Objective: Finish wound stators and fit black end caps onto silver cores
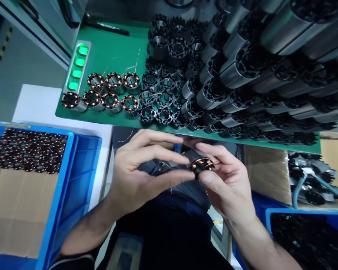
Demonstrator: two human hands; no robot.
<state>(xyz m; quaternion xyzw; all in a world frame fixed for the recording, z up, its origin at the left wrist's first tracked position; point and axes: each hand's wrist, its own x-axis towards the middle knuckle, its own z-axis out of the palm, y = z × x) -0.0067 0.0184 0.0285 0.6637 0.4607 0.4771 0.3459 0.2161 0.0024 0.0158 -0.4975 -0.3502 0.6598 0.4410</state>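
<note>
Both hands meet over my lap, below the green mat's [115, 52] front edge. My right hand [228, 183] grips a small black stator with copper windings [200, 165] between thumb and fingers. My left hand [141, 172] pinches the same stator from the left side, with its upper fingers stretched out above it. A thin copper wire end sticks out to the right of the stator. On the mat lie several wound stators [112, 93] in two rows, and to their right several bare black stator cores [163, 101].
Long stacks of black-and-silver cores [256, 67] fill the mat's right half. A panel of green lit buttons [77, 67] sits at the mat's left. A blue bin [64, 195] at left holds wound stators on cardboard; another blue bin [298, 232] lies lower right.
</note>
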